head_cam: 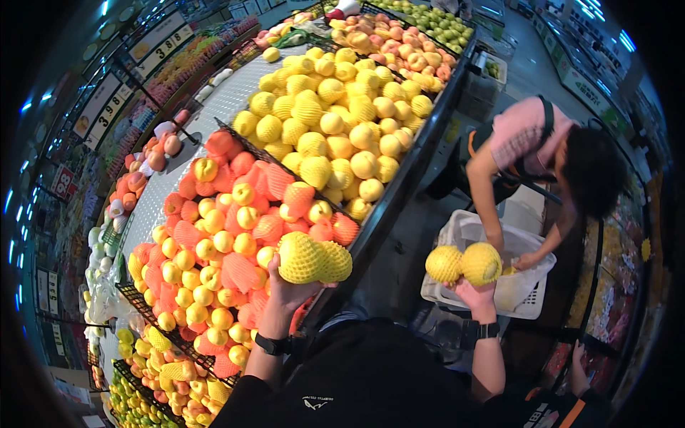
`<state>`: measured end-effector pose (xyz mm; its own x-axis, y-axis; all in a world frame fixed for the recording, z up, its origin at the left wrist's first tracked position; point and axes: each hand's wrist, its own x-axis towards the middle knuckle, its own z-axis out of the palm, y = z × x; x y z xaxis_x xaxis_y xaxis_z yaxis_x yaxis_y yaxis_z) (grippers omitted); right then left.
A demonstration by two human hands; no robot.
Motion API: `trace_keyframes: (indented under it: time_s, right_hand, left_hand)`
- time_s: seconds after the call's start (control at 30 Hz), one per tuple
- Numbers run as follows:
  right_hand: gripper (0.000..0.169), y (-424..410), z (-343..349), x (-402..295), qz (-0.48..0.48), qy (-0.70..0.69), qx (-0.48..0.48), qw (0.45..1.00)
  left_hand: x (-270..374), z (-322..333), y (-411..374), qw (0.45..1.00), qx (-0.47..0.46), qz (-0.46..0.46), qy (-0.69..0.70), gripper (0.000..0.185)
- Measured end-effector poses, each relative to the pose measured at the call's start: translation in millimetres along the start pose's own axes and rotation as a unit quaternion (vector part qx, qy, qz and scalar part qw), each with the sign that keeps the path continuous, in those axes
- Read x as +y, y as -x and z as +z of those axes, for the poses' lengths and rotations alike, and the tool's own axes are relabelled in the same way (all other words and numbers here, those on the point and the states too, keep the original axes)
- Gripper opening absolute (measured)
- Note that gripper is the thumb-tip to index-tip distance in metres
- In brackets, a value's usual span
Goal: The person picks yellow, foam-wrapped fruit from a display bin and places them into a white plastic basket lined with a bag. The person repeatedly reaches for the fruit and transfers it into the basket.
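My left hand (291,289) holds two round fruits in yellow foam nets (302,258), side by side, over the edge of the fruit display. On the right, my right hand (476,294) holds another two yellow-netted fruits (480,264) above a white plastic basket (535,306). Below and left of my left hand lie small yellow fruits (203,295) among orange-red foam nets (238,272). Beyond them rises a heap of larger yellow fruits (332,123), many in yellow nets. Both wrists wear dark bands.
A person in a pink top (527,134) bends over the basket, both hands inside or at it. The display's dark rail (388,214) runs diagonally between stand and aisle. Black mesh dividers (278,163) part the heaps. At lower right is another person's arm (578,369).
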<state>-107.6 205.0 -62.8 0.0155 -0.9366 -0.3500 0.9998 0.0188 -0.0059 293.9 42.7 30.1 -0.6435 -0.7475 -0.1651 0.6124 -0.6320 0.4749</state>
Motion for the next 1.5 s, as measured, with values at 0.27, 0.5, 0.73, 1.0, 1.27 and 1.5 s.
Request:
trace_keyframes:
  time_s: [0.27, 0.5, 0.73, 1.0, 1.27, 1.5]
  right_hand:
    - [0.085, -167, 142, 35, 0.043, 0.238, -0.173, 0.955]
    - [0.063, -365, 298, 70, -0.043, 0.521, -0.14, 0.841]
    - [0.085, -512, 302, 74, -0.17, 0.917, -0.04, 0.359]
    - [0.071, -469, 259, 54, -0.298, 0.831, -0.097, 0.459]
    - [0.037, -363, 199, 25, -0.155, 0.731, -0.043, 0.663]
    - [0.021, -309, 172, 2, -0.157, 0.693, 0.038, 0.702]
  left_hand:
    - [76, -24, 14, 0.987, 0.07, 0.076, -0.126, 0.084]
    - [101, -25, -4, 0.967, 0.173, 0.123, -0.143, 0.09]
    - [183, 9, -68, 0.917, 0.202, 0.279, -0.201, 0.082]
    - [350, 14, -281, 0.763, 0.259, 0.329, -0.493, 0.065]
    - [459, -115, -391, 0.632, 0.44, 0.11, -0.629, 0.084]
    - [460, -138, -435, 0.405, 0.445, -0.078, -0.795, 0.081]
